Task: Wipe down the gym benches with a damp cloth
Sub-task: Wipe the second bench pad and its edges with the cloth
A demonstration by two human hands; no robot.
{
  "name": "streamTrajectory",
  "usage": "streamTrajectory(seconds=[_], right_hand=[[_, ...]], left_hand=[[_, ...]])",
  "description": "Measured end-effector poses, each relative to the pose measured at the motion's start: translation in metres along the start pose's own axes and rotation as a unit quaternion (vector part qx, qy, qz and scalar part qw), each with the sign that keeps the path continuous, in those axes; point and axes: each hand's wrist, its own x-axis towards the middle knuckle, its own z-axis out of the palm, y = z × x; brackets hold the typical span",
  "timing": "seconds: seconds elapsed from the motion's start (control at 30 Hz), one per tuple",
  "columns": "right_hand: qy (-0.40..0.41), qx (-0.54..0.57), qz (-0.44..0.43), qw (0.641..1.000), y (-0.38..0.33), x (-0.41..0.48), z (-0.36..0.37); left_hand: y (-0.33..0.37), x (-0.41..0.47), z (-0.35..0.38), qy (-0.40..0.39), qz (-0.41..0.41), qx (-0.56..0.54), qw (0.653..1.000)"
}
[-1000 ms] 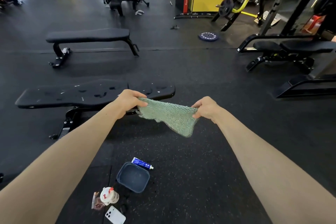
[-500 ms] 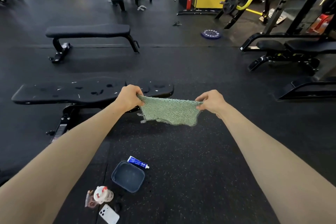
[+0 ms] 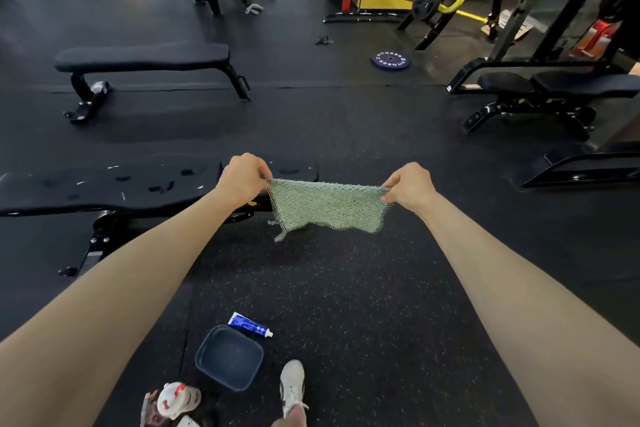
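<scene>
A light green cloth (image 3: 327, 206) hangs stretched flat in the air between my two hands. My left hand (image 3: 242, 178) pinches its left top corner and my right hand (image 3: 410, 185) pinches its right top corner. Just behind and to the left stands a black flat bench (image 3: 104, 185) with wet patches on its pad. A second flat bench (image 3: 142, 57) stands farther back on the left. An adjustable bench (image 3: 561, 85) stands at the right under a rack.
On the rubber floor near my feet lie a dark blue tub (image 3: 228, 357), a blue tube (image 3: 251, 324), a white bottle (image 3: 178, 399) and a phone (image 3: 188, 421). My white shoe (image 3: 292, 388) steps beside the tub. A weight plate (image 3: 390, 61) lies farther back.
My hands have pulled apart, drawing the cloth's top edge taut and level so it hangs flat. My foot has come into view beside the tub.
</scene>
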Motion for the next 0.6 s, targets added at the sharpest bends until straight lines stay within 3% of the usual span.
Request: streamTrajectory(seconds=[0.13, 0.23, 0.3, 0.5, 0.6], right_hand=[[0.003, 0.023, 0.008, 1.000, 0.005, 0.044, -0.006], [-0.046, 0.110, 0.047, 0.992, 0.011, 0.081, -0.009], [-0.061, 0.166, 0.081, 0.981, 0.017, 0.106, -0.010], [-0.061, 0.254, 0.077, 0.962, 0.015, 0.176, -0.007], [-0.085, 0.299, 0.080, 0.947, 0.013, 0.204, -0.004]], left_hand=[[0.007, 0.050, 0.004, -0.061, 0.016, -0.028, 0.998], [0.009, 0.092, 0.010, -0.099, -0.023, -0.162, 0.982], [0.006, 0.118, 0.019, -0.107, -0.054, -0.218, 0.968], [0.022, 0.178, 0.044, -0.082, -0.082, -0.303, 0.946], [0.025, 0.198, 0.054, -0.090, -0.155, -0.406, 0.896]])
